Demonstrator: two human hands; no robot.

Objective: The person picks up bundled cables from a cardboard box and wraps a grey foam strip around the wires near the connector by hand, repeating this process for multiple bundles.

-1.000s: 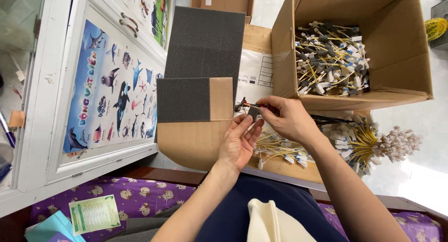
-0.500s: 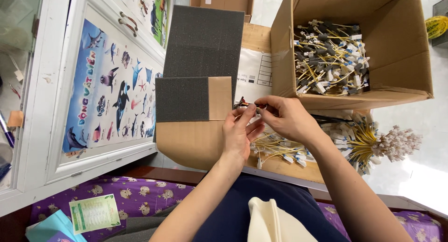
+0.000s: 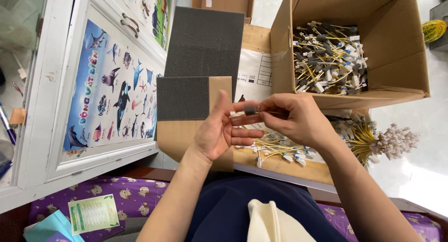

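— Two hands meet in the middle of the view, right?

— Yes. The left hand (image 3: 219, 132) is half open, palm up and fingers loosely curled, its thumb raised; the fingertips reach up to a small cable piece (image 3: 250, 111) — a thin yellow wire with a dark sleeve and a white end. The right hand (image 3: 294, 118) is closed around the other end, thumb and forefinger pinching the wire.

— So where does that piece sit?

— Held in the air between both hands, just in front of a dark grey foam pad (image 3: 183, 98) glued to a cardboard sheet (image 3: 186, 137). A larger foam sheet (image 3: 205, 46) stands behind it.

— What's underneath?

— A loose pile of similar yellow cables (image 3: 277, 148) lies on the wooden board (image 3: 284, 166) right below the hands. To the right is a bundle of cables (image 3: 378, 141) with white connectors fanned out (too tangled to count).

— And above?

— An open cardboard box (image 3: 396, 46) holds many more such cables (image 3: 329, 57), well apart from the hands. On the left is a white cabinet door (image 3: 70, 144) bearing a sea-animal poster (image 3: 109, 90). Near the bottom edge, a cream cloth (image 3: 270, 223) rests on the person's dark lap.
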